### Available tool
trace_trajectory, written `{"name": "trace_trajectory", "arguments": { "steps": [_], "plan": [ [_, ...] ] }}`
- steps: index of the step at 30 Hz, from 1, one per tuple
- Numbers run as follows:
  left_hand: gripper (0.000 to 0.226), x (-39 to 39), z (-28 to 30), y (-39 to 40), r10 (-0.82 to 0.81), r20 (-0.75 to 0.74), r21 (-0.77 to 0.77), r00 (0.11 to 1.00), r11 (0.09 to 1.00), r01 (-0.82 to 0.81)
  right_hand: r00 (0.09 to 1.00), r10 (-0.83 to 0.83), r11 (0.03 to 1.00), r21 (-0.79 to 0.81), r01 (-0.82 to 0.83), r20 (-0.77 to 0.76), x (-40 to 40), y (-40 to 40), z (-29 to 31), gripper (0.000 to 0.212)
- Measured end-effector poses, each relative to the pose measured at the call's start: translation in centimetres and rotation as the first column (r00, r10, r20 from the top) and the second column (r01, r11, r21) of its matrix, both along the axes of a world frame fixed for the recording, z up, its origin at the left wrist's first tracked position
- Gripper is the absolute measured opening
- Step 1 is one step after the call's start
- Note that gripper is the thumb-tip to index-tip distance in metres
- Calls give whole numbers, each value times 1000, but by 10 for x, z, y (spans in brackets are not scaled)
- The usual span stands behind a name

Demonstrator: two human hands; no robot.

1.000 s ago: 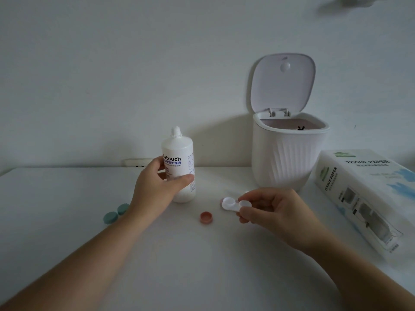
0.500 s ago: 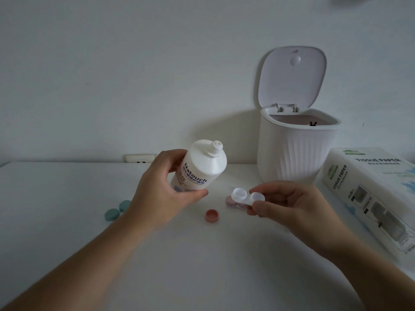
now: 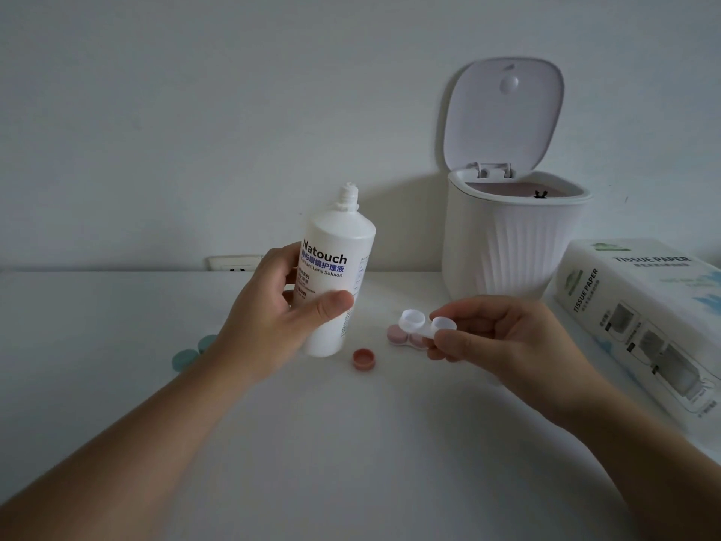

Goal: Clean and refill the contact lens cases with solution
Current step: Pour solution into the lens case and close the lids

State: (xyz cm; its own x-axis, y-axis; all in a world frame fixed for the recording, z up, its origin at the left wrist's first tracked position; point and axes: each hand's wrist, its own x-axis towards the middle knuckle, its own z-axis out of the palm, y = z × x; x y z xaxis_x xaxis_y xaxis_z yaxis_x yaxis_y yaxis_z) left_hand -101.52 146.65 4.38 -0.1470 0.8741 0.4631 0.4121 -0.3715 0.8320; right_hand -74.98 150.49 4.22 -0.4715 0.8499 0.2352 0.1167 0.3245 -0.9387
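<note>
Head view shows the left hand (image 3: 273, 306) wrapped around a white solution bottle (image 3: 333, 283), thumb across the front and fingers behind, lifting it clear of the worktop (image 3: 351, 443). Its long axis runs nearly upright with a slight lean, the open nozzle (image 3: 348, 195) on top and pointing up and away from the person. The right hand (image 3: 503, 341) pinches one end of a white lens case (image 3: 427, 324) between thumb and fingertips, holding it off the worktop with both wells facing up and uncapped.

Everything for the coming pour hangs on one relation: the case sits to the right of the bottle and lower than the nozzle, with a clear gap between the two hands. I judge the bottle must tip rightward and down until the nozzle hangs over a well; the free well, on the side toward the left hand, is the nearer target.

Just below and behind the held case, a second case with pink caps (image 3: 402, 335) lies on the worktop. A loose pink cap (image 3: 364, 359) rests between the hands, and two teal caps (image 3: 193, 351) lie beside the left wrist.

Readable writing: "Natouch" and "Contact Lens Soluion" on the bottle, with Chinese characters between; "TISSUE PAPER" on the pack (image 3: 640, 318) beyond the right hand. An open-lidded white bin (image 3: 511, 247) stands behind.
</note>
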Motion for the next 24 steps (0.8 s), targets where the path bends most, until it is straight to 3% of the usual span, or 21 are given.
{"name": "trace_trajectory", "arguments": {
  "steps": [6,12,20,24],
  "plan": [
    [52,-2,1,-3,-23,-11,10,1000,1000,23,1000,5,1000,6,-5,-21,0,-1,1,25],
    [63,-4,-3,-3,69,-151,73,986,996,-58,996,48,999,9,-48,-70,1,-4,3,22],
    [75,-5,-6,-2,208,-374,198,904,970,-141,988,70,995,-61,-79,-134,0,-7,5,29],
    [71,-6,-8,1,246,-476,275,844,954,-123,992,77,997,-16,-79,-99,-1,-9,6,19]
  ]
}}
